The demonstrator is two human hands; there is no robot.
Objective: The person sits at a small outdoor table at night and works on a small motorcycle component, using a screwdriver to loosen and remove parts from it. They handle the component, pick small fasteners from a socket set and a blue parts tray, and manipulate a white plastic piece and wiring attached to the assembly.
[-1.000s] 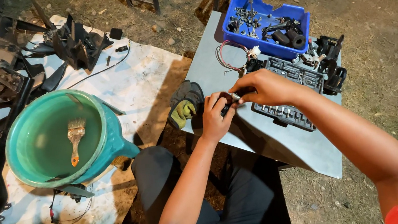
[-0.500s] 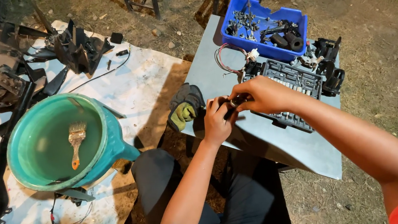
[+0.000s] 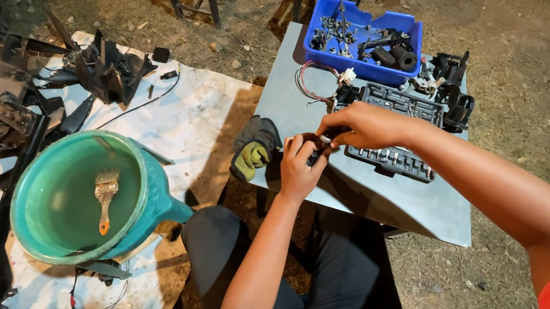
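Head camera is looking down at a blue bin (image 3: 406,23) sitting at the far end of a grey board (image 3: 391,192). Small dark metal bits and a few black tubes are lying jumbled inside it. Just below the bin, a black tool tray (image 3: 394,129) is holding rows of little pieces. Off to the left, a big green tub (image 3: 47,175) is sitting on a white sheet (image 3: 200,115) — a paintbrush (image 3: 105,198) is lying inside it, bristles pointing up and away.

Both hands are meeting over the near edge of the board. The left hand (image 3: 299,169) is curling around a small dark part (image 3: 317,153), and the right hand (image 3: 362,126) is pinching the same part from above with its fingertips. The part is too small and too hidden to tell what it is.

Compared with half a second ago, the hands are staying in almost the same spot, still gripping together; the view is only shifting a little.

A glove (image 3: 255,148) — black with a yellow-green patch — is lying on the board's left edge, just beside the left hand. Pink and white wires (image 3: 312,83) are looping near the bin. Black machine parts (image 3: 103,67) are lying on the sheet. All of it is sitting outdoors on dry dirt with thin grass.
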